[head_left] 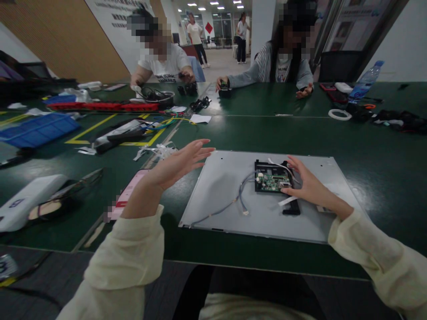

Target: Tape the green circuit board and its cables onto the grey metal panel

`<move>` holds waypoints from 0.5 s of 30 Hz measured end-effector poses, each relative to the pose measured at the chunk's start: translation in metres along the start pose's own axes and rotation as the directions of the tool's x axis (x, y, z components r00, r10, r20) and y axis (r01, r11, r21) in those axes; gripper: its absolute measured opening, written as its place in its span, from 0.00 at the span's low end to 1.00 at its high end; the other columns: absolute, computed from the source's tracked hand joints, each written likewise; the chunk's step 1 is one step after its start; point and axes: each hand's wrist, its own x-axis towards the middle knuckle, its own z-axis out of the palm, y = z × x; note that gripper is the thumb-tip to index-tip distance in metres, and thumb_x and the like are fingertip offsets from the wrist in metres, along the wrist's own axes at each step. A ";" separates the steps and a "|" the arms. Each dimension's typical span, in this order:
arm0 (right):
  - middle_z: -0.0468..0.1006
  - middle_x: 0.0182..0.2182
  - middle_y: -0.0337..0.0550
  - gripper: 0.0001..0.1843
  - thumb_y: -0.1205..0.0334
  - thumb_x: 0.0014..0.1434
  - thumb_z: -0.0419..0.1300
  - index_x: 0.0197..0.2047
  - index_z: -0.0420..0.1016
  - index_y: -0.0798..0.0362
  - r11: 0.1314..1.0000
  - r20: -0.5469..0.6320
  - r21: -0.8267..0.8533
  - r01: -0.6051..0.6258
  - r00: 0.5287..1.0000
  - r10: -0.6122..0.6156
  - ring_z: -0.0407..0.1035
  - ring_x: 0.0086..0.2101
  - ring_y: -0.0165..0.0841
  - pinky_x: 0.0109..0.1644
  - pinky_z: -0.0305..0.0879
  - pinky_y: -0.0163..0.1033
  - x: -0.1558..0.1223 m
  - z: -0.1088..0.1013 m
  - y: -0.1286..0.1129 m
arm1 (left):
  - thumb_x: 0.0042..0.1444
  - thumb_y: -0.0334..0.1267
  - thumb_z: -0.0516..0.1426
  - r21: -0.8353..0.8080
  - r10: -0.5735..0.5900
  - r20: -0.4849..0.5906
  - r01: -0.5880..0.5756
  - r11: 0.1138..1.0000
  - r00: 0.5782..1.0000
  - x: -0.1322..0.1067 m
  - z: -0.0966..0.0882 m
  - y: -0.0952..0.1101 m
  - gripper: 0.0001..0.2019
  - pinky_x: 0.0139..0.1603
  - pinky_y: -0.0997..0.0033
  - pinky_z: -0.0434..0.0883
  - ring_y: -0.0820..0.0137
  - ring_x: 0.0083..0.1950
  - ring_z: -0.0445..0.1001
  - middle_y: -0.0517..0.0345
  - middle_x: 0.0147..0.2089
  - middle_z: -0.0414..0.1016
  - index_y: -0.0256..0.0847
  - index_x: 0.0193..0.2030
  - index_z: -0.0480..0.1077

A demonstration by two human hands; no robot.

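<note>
A light grey flat panel lies on the green table in front of me. On its right half sits a green circuit board in a black frame, with a white strip cable and a bundle of grey wires running left across the panel. My right hand spans the right side of the frame, thumb at the near edge and fingers at the far edge, gripping it. Raised above the panel's left edge, my left hand is open with fingers stretched out and holds nothing.
Left of the panel lie a phone with a pink screen, white scraps and a white device. A blue basket stands farther left. Across the table sit two people; a water bottle and tape ring are at right.
</note>
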 end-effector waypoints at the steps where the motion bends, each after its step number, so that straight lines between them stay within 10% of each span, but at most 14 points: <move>1: 0.54 0.65 0.52 0.55 0.46 0.49 0.66 0.71 0.38 0.44 1.000 0.003 -0.004 -0.001 1.000 0.001 0.55 0.62 0.48 0.64 0.54 0.56 0.000 0.000 0.001 | 0.61 0.53 0.49 0.036 0.005 -0.005 -0.004 0.999 1.000 -0.001 0.004 0.001 0.28 0.66 0.53 0.56 0.57 0.68 0.57 0.50 0.66 0.62 0.48 0.67 0.55; 8: 0.53 0.66 0.52 0.56 0.46 0.49 0.66 0.71 0.36 0.44 1.000 0.015 0.007 0.014 1.000 -0.015 0.54 0.62 0.48 0.64 0.53 0.57 0.000 0.000 0.002 | 0.61 0.53 0.50 0.423 0.067 0.072 -0.092 0.902 0.995 0.009 0.055 0.020 0.30 0.66 0.54 0.56 0.56 0.67 0.57 0.54 0.68 0.58 0.48 0.68 0.52; 15: 0.51 0.67 0.51 0.47 0.48 0.56 0.62 0.70 0.40 0.45 0.996 -0.042 0.083 0.020 0.999 -0.016 0.56 0.62 0.45 0.64 0.56 0.55 0.000 -0.001 -0.004 | 0.63 0.38 0.46 0.690 0.345 0.311 -0.460 0.559 0.886 0.058 0.140 0.006 0.26 0.67 0.59 0.55 0.60 0.68 0.57 0.44 0.69 0.56 0.34 0.66 0.53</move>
